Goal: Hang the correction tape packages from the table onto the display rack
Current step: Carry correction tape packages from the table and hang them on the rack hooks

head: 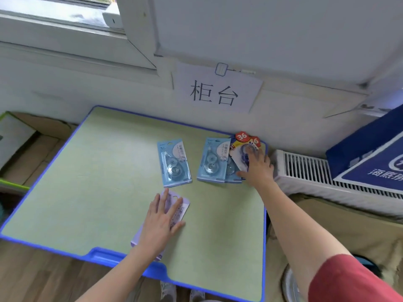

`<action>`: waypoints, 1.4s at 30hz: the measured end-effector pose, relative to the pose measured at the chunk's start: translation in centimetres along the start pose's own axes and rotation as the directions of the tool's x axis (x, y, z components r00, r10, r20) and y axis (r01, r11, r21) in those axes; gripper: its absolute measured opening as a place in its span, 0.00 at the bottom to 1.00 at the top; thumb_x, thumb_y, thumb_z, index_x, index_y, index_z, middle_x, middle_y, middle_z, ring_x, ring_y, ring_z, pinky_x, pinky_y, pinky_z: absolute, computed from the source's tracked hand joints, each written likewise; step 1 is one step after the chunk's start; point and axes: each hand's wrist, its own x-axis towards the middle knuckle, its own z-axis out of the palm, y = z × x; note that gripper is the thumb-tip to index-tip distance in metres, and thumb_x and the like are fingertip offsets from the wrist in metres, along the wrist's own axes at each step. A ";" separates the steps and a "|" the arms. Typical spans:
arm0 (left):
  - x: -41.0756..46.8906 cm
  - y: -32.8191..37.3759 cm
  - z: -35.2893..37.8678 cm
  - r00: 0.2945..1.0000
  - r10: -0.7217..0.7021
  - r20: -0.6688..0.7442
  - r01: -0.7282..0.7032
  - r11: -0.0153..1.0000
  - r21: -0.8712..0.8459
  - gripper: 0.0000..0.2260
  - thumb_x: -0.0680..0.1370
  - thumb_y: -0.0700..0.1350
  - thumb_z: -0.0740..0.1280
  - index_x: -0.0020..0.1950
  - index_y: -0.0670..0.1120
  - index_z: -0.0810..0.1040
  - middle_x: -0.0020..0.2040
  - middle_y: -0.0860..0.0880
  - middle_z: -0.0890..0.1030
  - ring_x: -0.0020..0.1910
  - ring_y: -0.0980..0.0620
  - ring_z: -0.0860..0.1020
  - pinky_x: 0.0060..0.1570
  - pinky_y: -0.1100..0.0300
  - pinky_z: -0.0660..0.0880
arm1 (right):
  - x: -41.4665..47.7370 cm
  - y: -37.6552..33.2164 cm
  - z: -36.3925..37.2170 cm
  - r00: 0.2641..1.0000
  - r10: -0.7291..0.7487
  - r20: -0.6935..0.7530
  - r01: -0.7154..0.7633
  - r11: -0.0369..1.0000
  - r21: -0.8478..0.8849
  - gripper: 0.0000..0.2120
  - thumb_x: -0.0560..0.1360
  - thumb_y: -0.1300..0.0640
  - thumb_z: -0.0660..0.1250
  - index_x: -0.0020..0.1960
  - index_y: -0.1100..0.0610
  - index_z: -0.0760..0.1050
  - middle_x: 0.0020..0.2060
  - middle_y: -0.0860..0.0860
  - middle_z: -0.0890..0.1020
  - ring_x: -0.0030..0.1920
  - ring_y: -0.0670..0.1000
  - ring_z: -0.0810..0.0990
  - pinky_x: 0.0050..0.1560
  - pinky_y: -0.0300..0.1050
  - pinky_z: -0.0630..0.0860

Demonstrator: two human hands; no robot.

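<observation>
Several correction tape packages lie on a green table (87, 182) with a blue rim. My left hand (161, 221) lies flat, fingers spread, on a pale purple package (183, 205) near the front middle. My right hand (258, 166) rests with fingers down on a white package with red "36" badges (242, 144) at the far right corner. A blue package (174, 162) lies alone in the middle. Another blue package (212, 162) overlaps a third one whose edge shows at its right. No display rack is in view.
A paper sign (218, 90) with two large characters hangs on the wall behind the table. A white radiator (327, 177) and a blue carton (370, 153) stand to the right. Cardboard boxes (19, 144) sit at the left, on a wooden floor.
</observation>
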 end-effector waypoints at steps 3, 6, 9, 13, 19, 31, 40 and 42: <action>-0.1 0.0 0.1 0.999 -0.004 -0.043 0.002 0.999 -0.053 0.25 0.78 0.59 0.57 0.59 0.43 0.81 0.63 0.31 0.74 0.57 0.29 0.76 0.51 0.35 0.75 | 0.0 0.0 0.1 0.999 0.021 -0.026 -0.022 0.999 -0.026 0.45 0.70 0.39 0.70 0.76 0.48 0.48 0.73 0.61 0.57 0.71 0.64 0.59 0.68 0.58 0.61; -0.1 0.5 0.3 0.988 -0.010 -0.151 -0.002 0.997 -0.077 0.22 0.62 0.45 0.81 0.54 0.42 0.83 0.58 0.33 0.78 0.53 0.28 0.78 0.45 0.36 0.77 | -0.5 0.0 0.2 0.998 0.041 -0.051 -0.042 0.999 -0.015 0.43 0.70 0.38 0.69 0.76 0.48 0.50 0.69 0.63 0.61 0.68 0.64 0.62 0.66 0.58 0.62; -0.2 0.4 0.4 0.984 0.013 -0.177 -0.038 0.990 -0.139 0.26 0.55 0.41 0.84 0.52 0.43 0.84 0.57 0.36 0.80 0.51 0.28 0.78 0.43 0.36 0.78 | -1.9 0.2 0.5 0.991 0.025 -0.133 -0.022 0.999 0.025 0.41 0.69 0.39 0.70 0.74 0.49 0.54 0.66 0.63 0.64 0.65 0.63 0.65 0.62 0.56 0.65; -0.6 -0.2 0.5 0.972 0.001 -0.235 -0.048 0.980 -0.192 0.24 0.58 0.39 0.82 0.53 0.45 0.84 0.58 0.36 0.79 0.53 0.28 0.77 0.45 0.35 0.77 | -4.7 0.3 0.9 0.980 0.077 -0.186 -0.054 0.990 0.129 0.39 0.69 0.39 0.70 0.73 0.48 0.56 0.63 0.62 0.66 0.62 0.63 0.68 0.63 0.56 0.65; -2.0 -0.8 -0.2 0.959 0.120 -0.257 -0.164 0.974 -0.158 0.25 0.56 0.39 0.83 0.51 0.46 0.85 0.55 0.37 0.81 0.50 0.29 0.79 0.39 0.39 0.79 | -10.7 -0.8 2.2 0.962 0.166 -0.219 -0.113 0.965 0.237 0.36 0.70 0.42 0.68 0.73 0.47 0.57 0.63 0.60 0.66 0.63 0.62 0.68 0.61 0.54 0.65; -8.1 -5.3 -2.0 0.924 0.346 -0.162 -0.369 0.919 -0.141 0.18 0.72 0.46 0.73 0.63 0.51 0.79 0.69 0.44 0.72 0.66 0.34 0.69 0.59 0.43 0.71 | -26.5 -6.9 8.9 0.895 0.389 -0.221 -0.318 0.901 0.296 0.39 0.69 0.37 0.67 0.75 0.45 0.55 0.67 0.58 0.64 0.65 0.59 0.67 0.62 0.52 0.64; -15.2 -5.5 0.2 0.816 0.573 0.078 -0.575 0.818 0.015 0.20 0.78 0.56 0.61 0.71 0.63 0.65 0.76 0.55 0.57 0.74 0.45 0.54 0.66 0.51 0.61 | -42.1 -8.8 14.2 0.792 0.577 -0.201 -0.472 0.787 0.399 0.40 0.70 0.36 0.67 0.76 0.44 0.53 0.71 0.55 0.60 0.69 0.55 0.62 0.65 0.48 0.61; -16.8 -3.6 0.7 0.769 0.629 0.116 -0.635 0.772 0.022 0.21 0.78 0.57 0.60 0.71 0.64 0.64 0.77 0.55 0.56 0.75 0.46 0.54 0.66 0.52 0.62 | -45.5 -7.8 15.4 0.753 0.633 -0.183 -0.523 0.743 0.418 0.40 0.70 0.35 0.66 0.76 0.44 0.53 0.71 0.56 0.59 0.70 0.55 0.62 0.66 0.48 0.61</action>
